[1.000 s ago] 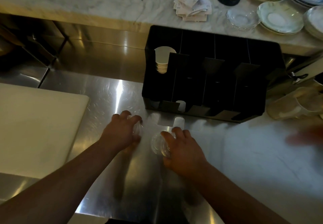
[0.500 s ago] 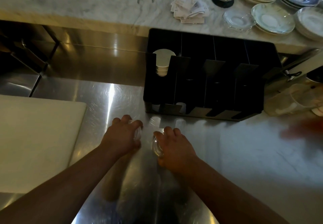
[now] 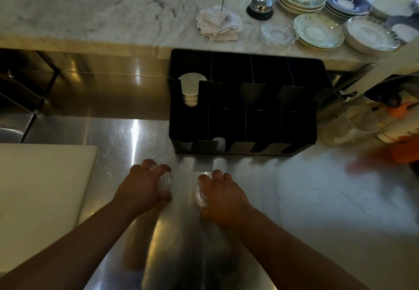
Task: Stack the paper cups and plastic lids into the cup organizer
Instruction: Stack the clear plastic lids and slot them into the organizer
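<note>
Steel covers the table (image 3: 127, 131), bright and bare in front of the person, which leaves both hands plenty of room to work low on its surface. A white cutting board (image 3: 34, 187) lies at the left edge, well apart from the hands. Behind runs a marble shelf (image 3: 90, 6) carrying saucers (image 3: 317, 29), a service bell (image 3: 260, 6) and spiked receipts (image 3: 218, 23), all out of the way.

Against that shelf stands the black cup organizer (image 3: 301, 72), its front slotted into four tall bays so stacks can be seen and pulled. Only the leftmost bay holds a stack of paper cups (image 3: 191, 88), mouths down; the three bays to its right look empty, though they are dark. Something pale shows low in the front openings; what it is cannot be told.

Just before the organizer, the left hand (image 3: 141, 187) has its fingers curled around a clear plastic lid or small stack of lids (image 3: 165, 182), and the right hand (image 3: 223, 195) grips another clear lid stack (image 3: 200, 195). Each is held on edge, probably to square the lids up before lifting. The gap between hands and organizer is short and unobstructed, so I judge an empty bay the likely destination.
</note>
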`<action>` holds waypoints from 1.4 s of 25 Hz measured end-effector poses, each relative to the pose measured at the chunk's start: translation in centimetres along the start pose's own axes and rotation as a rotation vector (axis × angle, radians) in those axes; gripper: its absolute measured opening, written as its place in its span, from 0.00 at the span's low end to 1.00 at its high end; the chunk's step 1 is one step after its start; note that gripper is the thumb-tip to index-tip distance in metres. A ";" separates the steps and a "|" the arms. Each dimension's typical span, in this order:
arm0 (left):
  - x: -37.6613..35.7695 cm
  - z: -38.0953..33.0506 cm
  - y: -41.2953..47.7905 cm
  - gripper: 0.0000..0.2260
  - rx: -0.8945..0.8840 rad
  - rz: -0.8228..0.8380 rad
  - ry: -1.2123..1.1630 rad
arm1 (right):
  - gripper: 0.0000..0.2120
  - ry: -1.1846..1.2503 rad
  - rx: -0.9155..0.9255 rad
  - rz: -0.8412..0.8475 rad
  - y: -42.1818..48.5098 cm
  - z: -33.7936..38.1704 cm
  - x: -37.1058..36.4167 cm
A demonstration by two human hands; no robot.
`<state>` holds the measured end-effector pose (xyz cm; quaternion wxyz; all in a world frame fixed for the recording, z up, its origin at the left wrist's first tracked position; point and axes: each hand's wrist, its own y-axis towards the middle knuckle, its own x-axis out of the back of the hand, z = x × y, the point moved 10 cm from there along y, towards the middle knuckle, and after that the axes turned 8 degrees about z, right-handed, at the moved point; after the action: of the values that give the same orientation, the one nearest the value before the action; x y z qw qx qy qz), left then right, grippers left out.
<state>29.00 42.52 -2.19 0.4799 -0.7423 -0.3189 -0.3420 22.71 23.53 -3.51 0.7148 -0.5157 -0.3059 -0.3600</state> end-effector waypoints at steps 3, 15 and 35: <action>0.5 -1.5 -0.7 0.35 -0.042 -0.027 -0.086 | 0.40 0.294 -0.125 -0.011 -1.1 -2.9 0.8; 4.5 -16.1 -3.9 0.26 -0.326 -0.188 -0.548 | 0.21 1.798 0.076 0.169 -7.2 -4.9 4.8; 2.1 -24.6 -6.1 0.36 -0.419 -0.159 -0.696 | 0.27 1.993 0.230 0.297 -11.5 -5.7 6.3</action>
<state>20.35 22.01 9.98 0.1539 -0.8685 -0.4419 -0.1638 17.03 14.39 5.91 0.7274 0.0585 0.4640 -0.5022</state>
